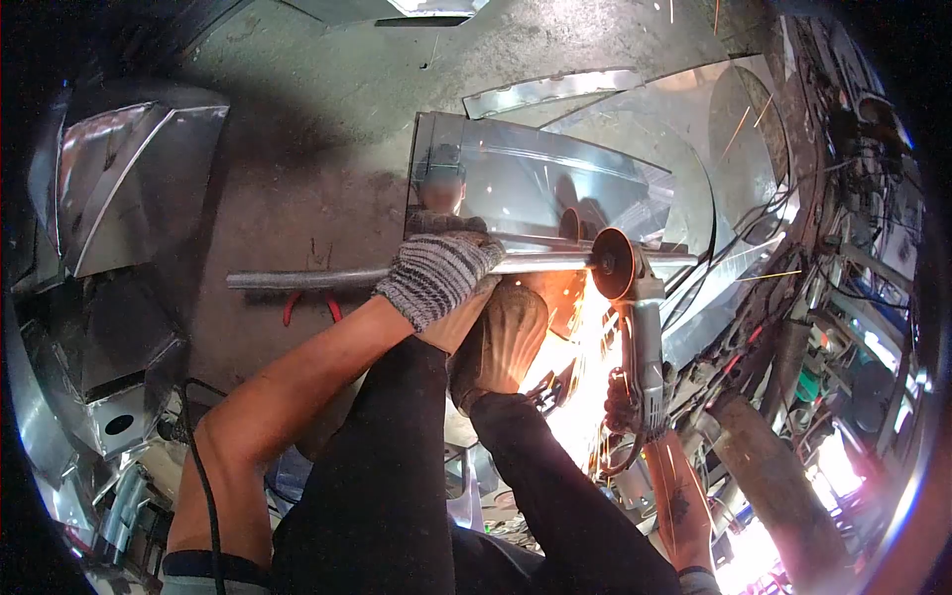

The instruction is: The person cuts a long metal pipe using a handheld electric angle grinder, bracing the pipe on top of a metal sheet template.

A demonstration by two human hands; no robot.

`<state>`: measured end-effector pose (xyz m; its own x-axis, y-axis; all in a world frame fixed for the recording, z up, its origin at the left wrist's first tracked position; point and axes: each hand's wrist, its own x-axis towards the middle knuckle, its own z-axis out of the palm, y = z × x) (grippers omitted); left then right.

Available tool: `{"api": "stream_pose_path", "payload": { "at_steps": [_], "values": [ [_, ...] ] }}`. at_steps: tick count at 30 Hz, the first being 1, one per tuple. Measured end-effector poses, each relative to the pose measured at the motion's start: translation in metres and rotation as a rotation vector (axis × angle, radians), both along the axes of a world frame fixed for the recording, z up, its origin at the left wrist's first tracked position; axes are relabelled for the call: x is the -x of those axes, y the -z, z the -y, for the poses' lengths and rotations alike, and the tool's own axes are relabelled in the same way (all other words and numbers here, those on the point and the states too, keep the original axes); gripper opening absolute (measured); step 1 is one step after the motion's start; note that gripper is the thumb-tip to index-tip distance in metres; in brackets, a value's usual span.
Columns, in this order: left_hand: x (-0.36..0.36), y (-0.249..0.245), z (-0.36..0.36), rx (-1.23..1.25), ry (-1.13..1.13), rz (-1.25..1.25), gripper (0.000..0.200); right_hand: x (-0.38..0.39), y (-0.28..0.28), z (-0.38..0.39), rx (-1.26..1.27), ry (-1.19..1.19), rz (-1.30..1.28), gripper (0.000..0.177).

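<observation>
My left hand point(442, 273), in a grey striped knit glove, is closed around a long metal tube point(315, 279) that runs sideways over a wooden block and my foot. At the lower right my right hand point(623, 401) grips the body of an angle grinder point(647, 347). The grinder's orange-brown disc point(614, 264) touches the tube right of my left hand. Bright sparks point(585, 387) pour down from that contact toward my legs. My shoe point(511, 337) is just below the tube, close to the disc.
Shiny sheet metal point(555, 169) lies on the floor ahead, with a curved strip point(550, 93) beyond it. Red-handled pliers point(312, 307) lie under the tube. Bent metal panels point(139, 178) stand at left. Cables and scrap point(843, 248) crowd the right side, near a thick cylinder point(773, 476).
</observation>
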<state>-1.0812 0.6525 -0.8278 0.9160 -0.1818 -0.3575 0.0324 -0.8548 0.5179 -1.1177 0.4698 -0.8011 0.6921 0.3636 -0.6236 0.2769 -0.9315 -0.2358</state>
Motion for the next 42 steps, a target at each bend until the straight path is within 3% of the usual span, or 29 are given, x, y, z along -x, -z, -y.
{"api": "stream_pose_path", "payload": {
  "at_steps": [1, 2, 4, 13, 16, 19, 20, 25, 26, 28, 31, 32, 34, 37, 42],
  "values": [
    [-0.001, -0.003, 0.0, -0.017, 0.018, -0.017, 0.033, -0.002, -0.003, -0.002, -0.016, 0.002, 0.009, 0.08],
    [0.0, 0.001, 0.001, -0.017, 0.018, -0.017, 0.033, -0.009, -0.009, -0.008, -0.171, -0.039, 0.282, 0.055],
    [0.001, 0.007, 0.004, 0.0, -0.023, -0.062, 0.041, -0.013, -0.01, -0.011, -0.326, -0.08, 0.556, 0.03],
    [0.002, 0.003, 0.002, 0.003, 0.012, -0.056, 0.042, -0.011, -0.007, -0.005, -0.173, 0.067, 0.298, 0.035],
    [0.004, 0.004, 0.003, 0.018, -0.015, -0.063, 0.041, 0.009, 0.026, 0.011, -0.25, -0.089, 0.567, 0.035],
    [0.001, -0.004, 0.001, 0.021, -0.002, -0.097, 0.04, -0.005, -0.009, -0.006, -0.206, -0.064, 0.438, 0.036],
    [0.003, 0.0, 0.002, 0.022, 0.0, -0.099, 0.04, -0.008, -0.015, -0.008, -0.265, -0.098, 0.508, 0.033],
    [0.003, 0.016, 0.003, 0.021, -0.006, -0.083, 0.039, -0.002, 0.012, 0.003, -0.257, -0.1, 0.623, 0.031],
    [0.002, 0.011, 0.002, 0.02, -0.007, -0.083, 0.039, -0.004, 0.006, 0.001, -0.101, -0.027, 0.272, 0.054],
    [0.003, 0.0, 0.001, 0.004, -0.011, -0.066, 0.039, 0.004, 0.014, 0.01, 0.054, 0.046, -0.081, 0.076],
    [0.002, 0.006, 0.002, 0.021, -0.006, -0.106, 0.039, 0.015, 0.042, 0.028, -0.053, -0.071, 0.161, 0.07],
    [0.004, 0.01, 0.004, 0.021, -0.005, -0.106, 0.039, 0.001, 0.026, 0.014, -0.107, -0.012, 0.265, 0.052],
    [0.008, 0.018, 0.006, 0.04, -0.06, 0.045, 0.036, -0.014, -0.001, -0.003, -0.162, 0.046, 0.368, 0.035],
    [0.004, 0.004, 0.002, 0.017, -0.029, -0.036, 0.036, -0.026, -0.029, -0.016, -0.209, -0.019, 0.428, 0.033],
    [0.005, 0.004, 0.003, 0.025, -0.036, 0.027, 0.036, -0.012, -0.003, -0.014, -0.216, -0.063, 0.493, 0.026]
  ]
}}
